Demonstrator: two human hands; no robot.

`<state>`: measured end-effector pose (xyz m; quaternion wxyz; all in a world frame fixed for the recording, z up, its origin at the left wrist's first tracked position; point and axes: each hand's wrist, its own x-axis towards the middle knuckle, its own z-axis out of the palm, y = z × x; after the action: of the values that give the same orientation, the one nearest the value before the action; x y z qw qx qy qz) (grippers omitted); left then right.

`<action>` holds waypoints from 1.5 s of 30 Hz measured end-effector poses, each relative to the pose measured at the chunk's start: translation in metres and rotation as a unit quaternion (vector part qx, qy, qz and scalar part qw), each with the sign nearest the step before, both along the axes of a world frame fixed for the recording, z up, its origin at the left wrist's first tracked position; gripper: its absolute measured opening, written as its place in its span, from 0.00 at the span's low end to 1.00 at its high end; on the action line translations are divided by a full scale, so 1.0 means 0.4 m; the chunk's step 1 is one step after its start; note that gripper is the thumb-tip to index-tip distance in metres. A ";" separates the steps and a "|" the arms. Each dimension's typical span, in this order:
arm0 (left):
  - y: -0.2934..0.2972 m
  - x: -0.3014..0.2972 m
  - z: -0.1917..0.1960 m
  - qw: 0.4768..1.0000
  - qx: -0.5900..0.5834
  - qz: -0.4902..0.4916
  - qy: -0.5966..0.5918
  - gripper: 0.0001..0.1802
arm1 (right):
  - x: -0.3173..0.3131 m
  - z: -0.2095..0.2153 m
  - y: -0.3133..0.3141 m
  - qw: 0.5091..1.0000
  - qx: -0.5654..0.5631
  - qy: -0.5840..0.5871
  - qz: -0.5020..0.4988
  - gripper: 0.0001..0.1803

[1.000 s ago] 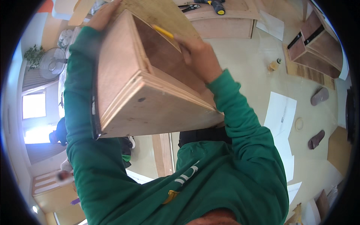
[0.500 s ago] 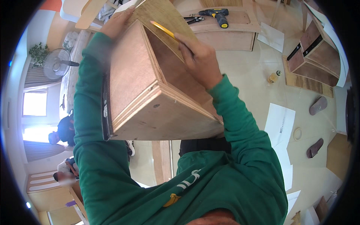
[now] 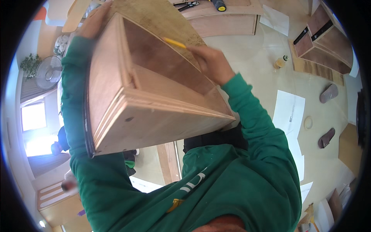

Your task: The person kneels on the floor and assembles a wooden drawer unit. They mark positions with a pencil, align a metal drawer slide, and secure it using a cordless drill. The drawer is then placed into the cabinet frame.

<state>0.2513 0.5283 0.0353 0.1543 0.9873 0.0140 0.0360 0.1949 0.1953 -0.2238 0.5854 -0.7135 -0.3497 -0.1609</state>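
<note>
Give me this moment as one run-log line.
left hand: by far left corner of plywood box, grip unclear | right hand: holds yellow pencil | behind box: wooden board | floor: bottle, slippers

White letters (image 3: 193,182) ran across a green sweater (image 3: 239,181), partly lost in folds, a yellow mark (image 3: 175,205) sat beside them, dark print (image 3: 291,116) on a white sheet (image 3: 286,106) was too small to read

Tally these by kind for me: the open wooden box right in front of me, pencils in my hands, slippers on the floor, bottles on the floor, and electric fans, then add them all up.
Open wooden box: 1
Yellow pencil: 1
Slippers: 2
Bottle: 1
Electric fan: 1
Total: 6
</note>
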 end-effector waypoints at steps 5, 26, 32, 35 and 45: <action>0.041 0.007 -0.002 0.972 0.176 -0.143 -0.062 0.27 | -0.141 -0.464 -0.095 0.972 -0.121 0.203 0.002 0.16; -0.016 0.008 0.011 0.998 -0.004 0.052 -0.029 0.28 | -0.170 -0.785 -0.050 0.854 -0.271 0.433 -0.100 0.13; -0.027 0.005 0.004 0.998 -0.006 0.059 -0.030 0.28 | -0.118 -0.722 -0.009 0.878 -0.315 0.342 -0.112 0.10; -0.034 0.000 0.001 0.998 -0.007 0.059 -0.029 0.29 | -0.089 -0.671 -0.008 0.889 -0.331 0.303 -0.094 0.10; -0.047 0.002 -0.010 0.998 0.000 0.055 -0.027 0.30 | -0.071 -0.310 -0.071 0.940 -0.102 0.310 -0.103 0.10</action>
<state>0.2523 0.5095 0.0313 0.1527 0.9836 0.0641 0.0713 0.1665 0.1667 -0.3478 0.5690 -0.8161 -0.0905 0.0456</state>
